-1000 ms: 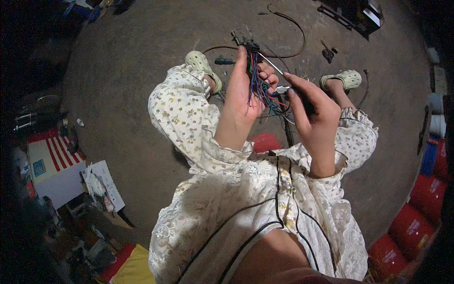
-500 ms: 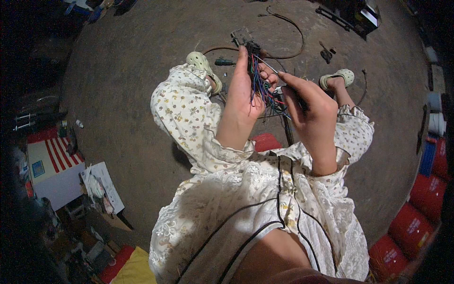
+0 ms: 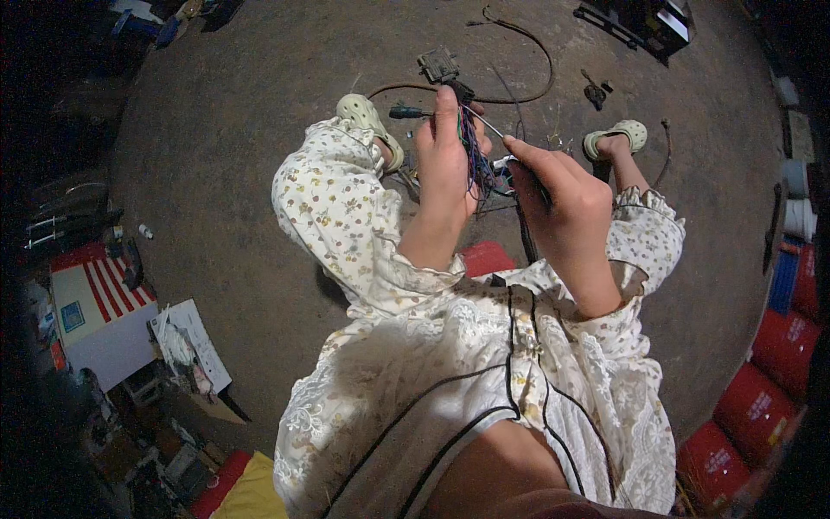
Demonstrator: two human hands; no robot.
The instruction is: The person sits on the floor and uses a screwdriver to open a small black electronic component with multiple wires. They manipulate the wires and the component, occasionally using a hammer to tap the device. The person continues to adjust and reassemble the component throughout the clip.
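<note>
My left hand (image 3: 443,160) is closed around a bundle of thin coloured wires (image 3: 476,156), its thumb pointing away from me along a black connector (image 3: 461,92) at the wires' far end. Just beyond that connector is a grey block-shaped part (image 3: 439,65); whether the two touch, I cannot tell. My right hand (image 3: 562,195) grips a tool with a thin metal shaft (image 3: 490,125), the index finger stretched along it. The shaft slants toward the black connector. Its tip is hard to make out, and the handle is hidden in my palm.
On the floor lie a curved brown cable (image 3: 551,65), a dark green cylindrical piece (image 3: 405,112) and a small black part (image 3: 594,93). A striped box (image 3: 104,298) stands left; red containers (image 3: 756,406) line the right. A black metal object (image 3: 644,26) sits far right.
My left hand has turned a little, and its thumb and the black connector sit slightly nearer. The wires hang closer together. My right hand still holds the tool against the connector's area.
</note>
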